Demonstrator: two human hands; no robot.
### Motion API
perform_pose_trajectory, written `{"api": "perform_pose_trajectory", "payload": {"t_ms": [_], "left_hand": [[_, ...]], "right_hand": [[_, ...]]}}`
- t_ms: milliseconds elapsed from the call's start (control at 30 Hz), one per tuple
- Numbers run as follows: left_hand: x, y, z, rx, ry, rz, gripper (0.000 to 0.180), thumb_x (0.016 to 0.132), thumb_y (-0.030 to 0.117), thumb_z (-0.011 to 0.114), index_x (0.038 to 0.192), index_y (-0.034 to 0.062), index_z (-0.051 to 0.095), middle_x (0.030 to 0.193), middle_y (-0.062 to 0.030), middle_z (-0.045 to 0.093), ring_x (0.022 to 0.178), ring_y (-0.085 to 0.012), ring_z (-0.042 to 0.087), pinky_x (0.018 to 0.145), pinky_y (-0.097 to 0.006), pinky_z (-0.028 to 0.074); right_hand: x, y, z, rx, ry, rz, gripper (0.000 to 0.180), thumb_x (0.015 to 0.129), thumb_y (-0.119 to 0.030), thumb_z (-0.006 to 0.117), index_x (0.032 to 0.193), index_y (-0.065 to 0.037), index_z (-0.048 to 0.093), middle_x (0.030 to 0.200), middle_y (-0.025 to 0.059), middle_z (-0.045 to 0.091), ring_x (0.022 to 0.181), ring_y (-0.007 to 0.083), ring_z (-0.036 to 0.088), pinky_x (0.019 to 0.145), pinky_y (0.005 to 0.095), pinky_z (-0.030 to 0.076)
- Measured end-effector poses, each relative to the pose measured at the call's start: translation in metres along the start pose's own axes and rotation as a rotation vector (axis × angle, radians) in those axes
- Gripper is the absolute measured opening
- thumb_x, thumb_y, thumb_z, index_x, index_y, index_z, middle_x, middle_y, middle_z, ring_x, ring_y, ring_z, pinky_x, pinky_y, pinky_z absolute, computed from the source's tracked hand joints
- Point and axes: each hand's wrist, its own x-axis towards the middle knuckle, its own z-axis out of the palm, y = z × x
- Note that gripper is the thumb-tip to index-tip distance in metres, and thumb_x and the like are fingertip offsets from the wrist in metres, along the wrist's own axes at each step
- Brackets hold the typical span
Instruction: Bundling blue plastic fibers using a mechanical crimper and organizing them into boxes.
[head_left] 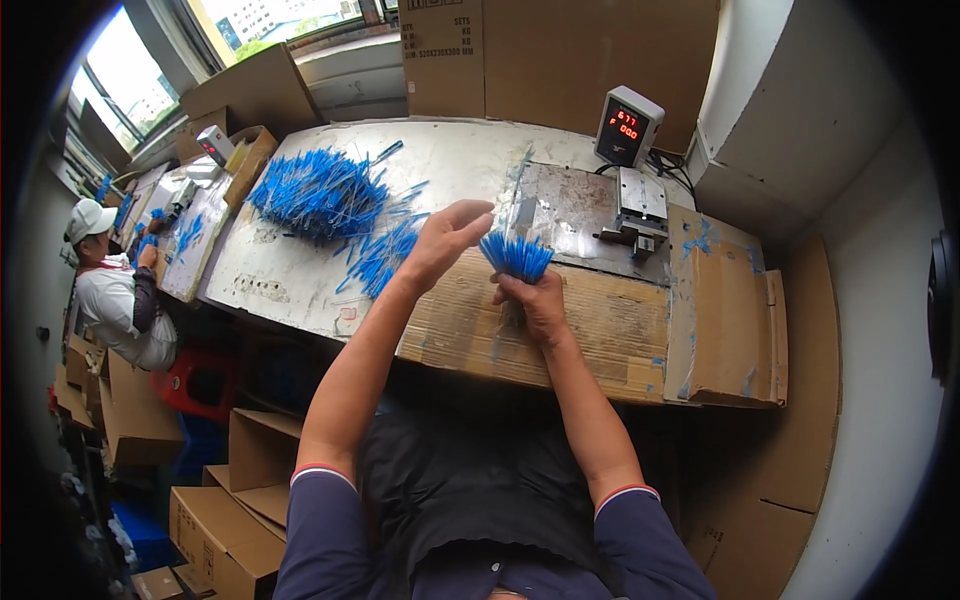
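Note:
In my right hand (537, 302) is an upright bundle of thin blue-tipped sticks (516, 257), gripped around its lower part with the blue ends fanning upward. My left hand (447, 243) hovers just left of the bundle, fingers stretched out and thumb apart, with nothing visible in it. A large heap of the same blue sticks (318, 195) lies on the white worktable (290, 268). Between that heap and my left wrist is a smaller loose pile (383, 258). The exact kind of stick is too small to make out.
Right of my hands, a small metal machine (640, 212) stands on a steel plate (565, 215). Behind it is a box with a red digital display (628, 128). Cardboard (590, 325) covers the table's front. At far left a person (115, 285) works; open cartons (225, 535) stand below.

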Motion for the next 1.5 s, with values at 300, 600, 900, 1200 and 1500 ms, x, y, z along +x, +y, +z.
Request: {"api": "perform_pose_trajectory", "payload": {"t_ms": [300, 600, 900, 1200, 1500], "left_hand": [[-0.015, -0.036, 0.017, -0.096, 0.145, -0.019, 0.029, 0.1, 0.006, 0.063, 0.13, 0.0024, 0.065, 0.108, -0.0061, 0.069, 0.09, -0.0109, 0.065, 0.079, -0.027, 0.056], [-0.002, -0.036, 0.006, 0.416, 0.171, 0.227, 0.02, 0.098, 0.014, 0.07, 0.117, 0.0077, 0.073, 0.097, -0.0028, 0.073, 0.083, -0.0099, 0.063, 0.077, -0.027, 0.053], [-0.001, -0.001, -0.016, 0.965, -0.009, 0.512, 0.008, 0.093, 0.01, 0.069, 0.101, 0.0096, 0.071, 0.105, -0.0066, 0.07, 0.089, -0.0281, 0.071, 0.075, -0.038, 0.057], [-0.015, 0.023, -0.033, 1.148, -0.09, 0.654, 0.002, 0.094, 0.007, 0.064, 0.095, 0.0094, 0.064, 0.105, -0.0048, 0.068, 0.087, -0.0282, 0.07, 0.072, -0.038, 0.056], [-0.06, 0.017, -0.072, 0.88, 0.226, 0.579, 0.005, 0.097, 0.007, 0.067, 0.101, 0.0071, 0.069, 0.099, -0.0053, 0.072, 0.077, -0.017, 0.07, 0.067, -0.029, 0.055]], "right_hand": [[0.001, -0.003, -0.001, 0.013, -0.015, 0.039, 0.021, 0.09, -0.007, 0.075, 0.108, 0.002, 0.071, 0.095, 0.0119, 0.074, 0.072, 0.0163, 0.069, 0.063, 0.0295, 0.059], [0.003, -0.003, 0.001, -0.016, -0.021, 0.095, 0.019, 0.091, -0.008, 0.074, 0.107, 0.002, 0.07, 0.091, 0.0095, 0.074, 0.066, 0.0126, 0.066, 0.057, 0.0259, 0.056], [0.006, 0.003, -0.003, -0.105, -0.051, 0.055, 0.018, 0.092, -0.011, 0.074, 0.105, 0.001, 0.07, 0.088, 0.0076, 0.073, 0.063, 0.012, 0.065, 0.055, 0.0261, 0.054], [0.003, -0.004, -0.003, 0.043, -0.009, 0.046, 0.017, 0.093, -0.009, 0.073, 0.105, 0.001, 0.069, 0.091, 0.0086, 0.073, 0.068, 0.0131, 0.066, 0.055, 0.0265, 0.055], [0.008, 0.0, -0.007, 0.189, 0.115, 0.039, 0.022, 0.089, 0.002, 0.073, 0.11, 0.002, 0.067, 0.096, 0.0121, 0.073, 0.073, 0.0169, 0.068, 0.063, 0.0294, 0.057]]}}
